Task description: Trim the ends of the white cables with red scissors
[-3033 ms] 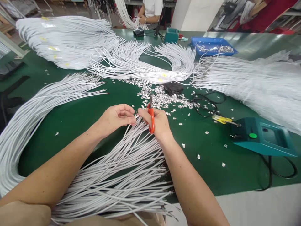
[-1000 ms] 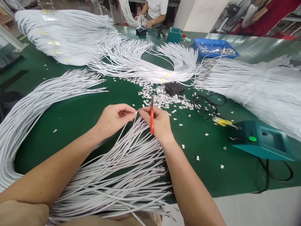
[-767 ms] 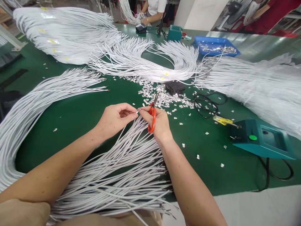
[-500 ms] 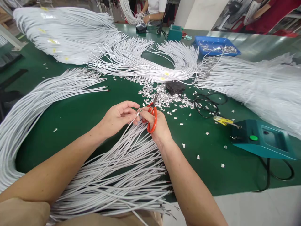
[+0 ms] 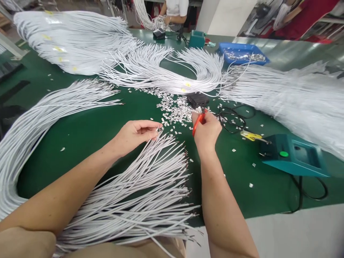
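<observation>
My left hand (image 5: 135, 135) pinches the end of one white cable (image 5: 149, 142) between thumb and fingers, above the fan of loose cable ends. Below it, a large bundle of white cables (image 5: 129, 193) spreads toward the front edge, many tips showing dark or reddish wire. In my right hand (image 5: 208, 132) are red-handled scissors (image 5: 198, 123), their blades mostly hidden. That hand hovers by the right side of a pile of small silvery pieces (image 5: 176, 107); its fingertips are partly hidden, so whether they touch any piece I cannot tell.
A black block (image 5: 197, 100) sits behind the pile. To the right stands a teal machine (image 5: 292, 154) with yellow-handled snips (image 5: 251, 135) and a black cord. Farther back are a blue tray (image 5: 264, 61), stacked cable bundles (image 5: 72, 39) and a person's arm (image 5: 174, 18).
My right hand has moved right and away from my left hand, carrying the scissors to the pile's edge. My left hand stays nearly in place with the cable.
</observation>
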Tool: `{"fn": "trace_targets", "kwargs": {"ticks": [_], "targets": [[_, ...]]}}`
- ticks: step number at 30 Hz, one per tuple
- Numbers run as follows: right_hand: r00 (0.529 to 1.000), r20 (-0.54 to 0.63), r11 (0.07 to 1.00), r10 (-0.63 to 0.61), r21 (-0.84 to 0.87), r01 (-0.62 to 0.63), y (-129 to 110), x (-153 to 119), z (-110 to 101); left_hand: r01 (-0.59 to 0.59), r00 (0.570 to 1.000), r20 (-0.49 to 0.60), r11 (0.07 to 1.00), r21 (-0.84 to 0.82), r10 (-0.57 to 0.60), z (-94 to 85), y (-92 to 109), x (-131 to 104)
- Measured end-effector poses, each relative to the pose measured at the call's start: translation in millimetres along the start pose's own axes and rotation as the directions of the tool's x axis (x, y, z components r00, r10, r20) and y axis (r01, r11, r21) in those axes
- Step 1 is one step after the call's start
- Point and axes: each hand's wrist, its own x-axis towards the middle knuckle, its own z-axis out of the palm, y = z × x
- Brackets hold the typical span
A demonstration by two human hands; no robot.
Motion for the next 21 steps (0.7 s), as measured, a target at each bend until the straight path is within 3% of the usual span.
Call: {"fn": "trace_targets", "kwargs": {"ticks": [3,8,17,21], "targets": [[0.987,0.144,0.978,-0.065,-0.187,0.092,0.1,2.0,-2.4,-0.041,0.999,0.011,0.999,0.028,0.041,-3.4,-1.8,1.4],[0.952,0.302,0.928,0.052,-0.367,0.065,-0.2,4.1,-19.0,-0.117,0.993,0.012,0.984,0.136,0.116,-11.1,-1.6,2.6],[0.907,0.280,0.684,0.314,-0.729,-0.012,71.2,-1.4,-88.5,-0.184,0.983,0.045,0.940,0.288,0.179,-14.3,10.7,-6.1],[0.868,0.341,0.645,0.362,-0.764,0.030,87.7,-12.6,-125.6,-0.282,0.955,0.025,0.882,0.379,0.294,-21.0,36.0,-19.0]]}}
